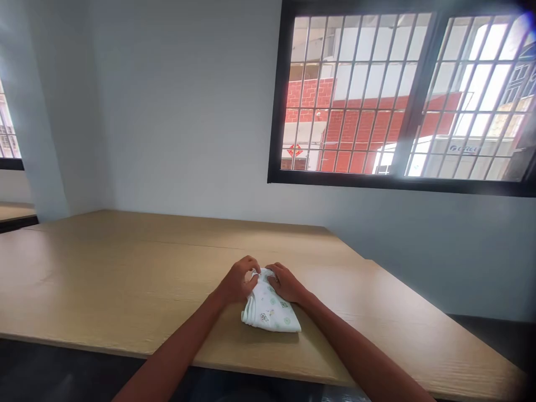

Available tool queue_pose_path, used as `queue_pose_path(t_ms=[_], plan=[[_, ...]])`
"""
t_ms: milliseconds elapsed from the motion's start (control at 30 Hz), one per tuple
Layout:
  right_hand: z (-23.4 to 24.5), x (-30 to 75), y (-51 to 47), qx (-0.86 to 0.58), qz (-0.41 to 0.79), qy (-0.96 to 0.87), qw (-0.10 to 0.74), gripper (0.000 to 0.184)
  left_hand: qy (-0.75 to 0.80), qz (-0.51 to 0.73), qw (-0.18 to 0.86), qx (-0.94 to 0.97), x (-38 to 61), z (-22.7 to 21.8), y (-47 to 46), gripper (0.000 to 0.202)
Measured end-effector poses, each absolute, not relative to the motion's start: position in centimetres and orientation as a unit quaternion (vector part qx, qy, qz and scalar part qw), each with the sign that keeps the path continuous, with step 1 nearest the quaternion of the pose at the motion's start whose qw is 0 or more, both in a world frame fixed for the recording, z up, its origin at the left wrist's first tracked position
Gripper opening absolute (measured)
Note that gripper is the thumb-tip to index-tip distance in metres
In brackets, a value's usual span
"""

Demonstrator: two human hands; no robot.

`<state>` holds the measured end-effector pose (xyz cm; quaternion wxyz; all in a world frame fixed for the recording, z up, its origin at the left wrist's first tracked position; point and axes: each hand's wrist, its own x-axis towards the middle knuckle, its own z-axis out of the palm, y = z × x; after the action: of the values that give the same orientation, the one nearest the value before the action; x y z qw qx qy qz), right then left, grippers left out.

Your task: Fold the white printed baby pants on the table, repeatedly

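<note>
A folded white cloth point(272, 312) with small green and dark printed figures lies on the wooden table in front of me. Its layers show as stacked folds along the left side. My left hand point(240, 280) is at the far left corner of the cloth, with thumb and fingers pinching the edge. On the far right part, my right hand point(287, 282) has its fingers curled over the cloth and pressed onto it. What kind of cloth piece it is, I cannot make out in its folded state.
The light wooden table point(125, 279) reaches from its front edge below my forearms to the grey wall point(188, 111). A barred window point(355, 100) with a dark frame is at the upper right. Part of another table point(14, 210) shows at far left.
</note>
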<state>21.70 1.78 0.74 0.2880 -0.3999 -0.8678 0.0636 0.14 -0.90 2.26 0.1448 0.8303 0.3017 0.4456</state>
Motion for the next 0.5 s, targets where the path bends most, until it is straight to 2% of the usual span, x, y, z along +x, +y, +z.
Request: queue_pose_path(t_ms=[133, 267, 333, 367, 433, 500], plan=[[2.2, 21.4, 1.4, -0.407, 0.052, -0.854, 0.320, 0.036, 0.247, 0.296, 0.120, 0.915, 1.8, 3.1, -3.8, 0.025], [4.5, 21.7, -3.1, -0.396, 0.044, -0.847, 0.351, 0.028, 0.290, 0.188, 0.065, 0.936, 2.1, 3.2, -7.3, 0.030], [5.0, 22.1, -6.8, -0.367, 0.079, -0.880, 0.290, 0.033, 0.333, 0.187, 0.075, 0.921, 1.3, 3.0, -9.4, 0.028], [5.0, 22.4, -8.7, -0.354, 0.095, -0.899, 0.242, 0.041, 0.349, 0.192, 0.095, 0.912, 0.7, 2.8, -10.4, 0.030], [4.7, 22.7, -12.2, -0.348, 0.106, -0.916, 0.169, 0.056, 0.367, 0.211, 0.148, 0.894, -0.5, 2.0, -12.4, 0.045], [4.4, 22.9, -14.8, -0.355, 0.102, -0.917, 0.148, 0.057, 0.373, 0.239, 0.197, 0.875, -1.4, 0.9, -14.1, 0.060]])
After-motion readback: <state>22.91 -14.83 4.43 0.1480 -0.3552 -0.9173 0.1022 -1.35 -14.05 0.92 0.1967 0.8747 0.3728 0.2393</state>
